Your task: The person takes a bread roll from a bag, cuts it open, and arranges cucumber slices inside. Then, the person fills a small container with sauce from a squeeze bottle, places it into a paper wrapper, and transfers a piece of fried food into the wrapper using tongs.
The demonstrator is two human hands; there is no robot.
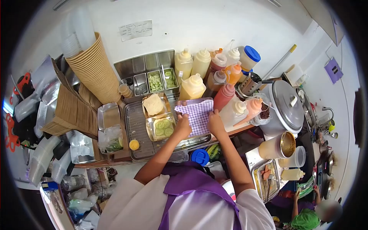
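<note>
A purple-and-white checkered paper sheet (pixel 200 117) lies in or over a clear-edged container in front of me. My left hand (pixel 184 125) is closed at the sheet's left edge. At its right edge my right hand (pixel 216 122) is closed too; the fingertips are partly hidden. Left of my hands, an open box holds bread topped with cucumber slices (pixel 163 128). Behind it, a plain slice of bread (pixel 153 104) sits in a second open box. Both boxes stand on a metal tray with a wire rack (pixel 135 115). A small yellow cup (pixel 134 145) is at the rack's front left.
Squeeze bottles (pixel 193 87) crowd the back right. Metal bins with chopped greens (pixel 155 81) stand behind the rack. Stacked paper bowls (pixel 94 69) and folded cardboard boxes (pixel 73 113) rise at left. A large lidded pot (pixel 285 105) is at right. Another person in green (pixel 306 219) works at lower right.
</note>
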